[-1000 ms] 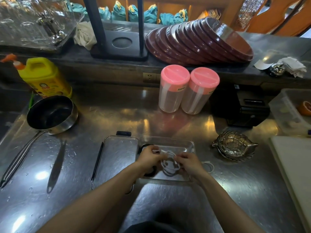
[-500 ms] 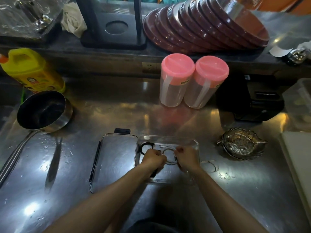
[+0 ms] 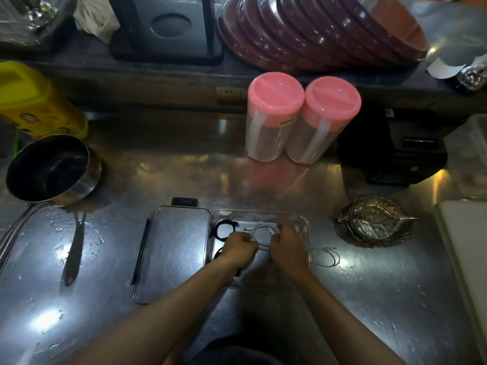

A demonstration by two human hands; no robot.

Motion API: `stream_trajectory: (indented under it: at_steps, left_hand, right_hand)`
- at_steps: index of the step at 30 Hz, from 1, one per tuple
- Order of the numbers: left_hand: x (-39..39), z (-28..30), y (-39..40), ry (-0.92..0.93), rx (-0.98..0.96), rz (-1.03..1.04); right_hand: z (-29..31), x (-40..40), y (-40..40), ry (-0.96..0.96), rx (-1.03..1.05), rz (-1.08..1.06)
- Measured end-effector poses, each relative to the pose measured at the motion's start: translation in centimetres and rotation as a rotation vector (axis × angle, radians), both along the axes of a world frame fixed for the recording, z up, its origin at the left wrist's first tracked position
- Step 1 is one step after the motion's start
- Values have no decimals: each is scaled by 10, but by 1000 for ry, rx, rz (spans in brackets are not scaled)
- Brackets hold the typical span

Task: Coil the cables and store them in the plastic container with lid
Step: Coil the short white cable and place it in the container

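A clear rectangular plastic container (image 3: 303,219) stands on the steel counter in front of me. Its clear lid (image 3: 171,248) lies flat just left of it. Both hands are over the container and pinch a coiled white cable (image 3: 261,231): my left hand (image 3: 238,246) grips its left side, my right hand (image 3: 286,245) its right side. A coiled black cable (image 3: 224,227) lies in the container's far left corner; another dark coil is partly hidden under my left wrist. A thin loose cable loop (image 3: 328,256) rests on the counter right of the container.
Two pink-lidded jars (image 3: 303,119) stand behind the container. A steel saucepan (image 3: 52,169) and a yellow bottle (image 3: 34,101) sit at the left. A metal leaf dish (image 3: 376,219) and a white board (image 3: 463,248) are at the right, a black device (image 3: 392,151) behind them.
The view has tilted down and closer. Both hands stayed over the container, holding the white cable coil, which looks rounder and sits lower in the container than a second ago.
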State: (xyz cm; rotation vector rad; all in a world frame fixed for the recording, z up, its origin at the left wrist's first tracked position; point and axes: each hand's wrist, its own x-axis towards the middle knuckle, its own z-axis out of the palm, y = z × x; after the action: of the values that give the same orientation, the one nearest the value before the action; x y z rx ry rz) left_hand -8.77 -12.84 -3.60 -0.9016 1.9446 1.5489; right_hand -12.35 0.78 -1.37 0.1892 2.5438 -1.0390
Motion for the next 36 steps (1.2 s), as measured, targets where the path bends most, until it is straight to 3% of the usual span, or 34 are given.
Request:
stream_trajectory:
  at_steps: [3,6,10,12,14,17,21,24,27,32,36]
  left_hand:
    - [3,0,-1,-1,5,-26]
    - [6,13,-6,17,13,-63]
    - [19,65,1,169,61,-145]
    - [31,92,18,263,76,-200]
    - [46,105,40,243,152,-317]
    - [63,99,71,228,189,-645]
    - [82,81,98,219,172,-850]
    - [97,58,109,108,186,-776]
    - [104,45,117,-30,252,-552]
    - [105,43,128,-125,363,-150]
    - [102,55,136,-148,493,-42]
  right_hand:
    - [9,7,5,58,-37,55]
    - [35,11,23,235,-85,63]
    - [57,12,77,469,-30,-143]
    - [47,8,108,390,138,-185]
    - [25,10,133,183,309,47]
    - [-10,24,151,-67,335,393]
    - [-25,40,156,-52,400,406]
    - [-22,54,153,-57,505,414]
    - [-21,72,150,-91,505,407]
    - [6,96,156,-69,378,264]
    - [50,113,164,-17,59,86]
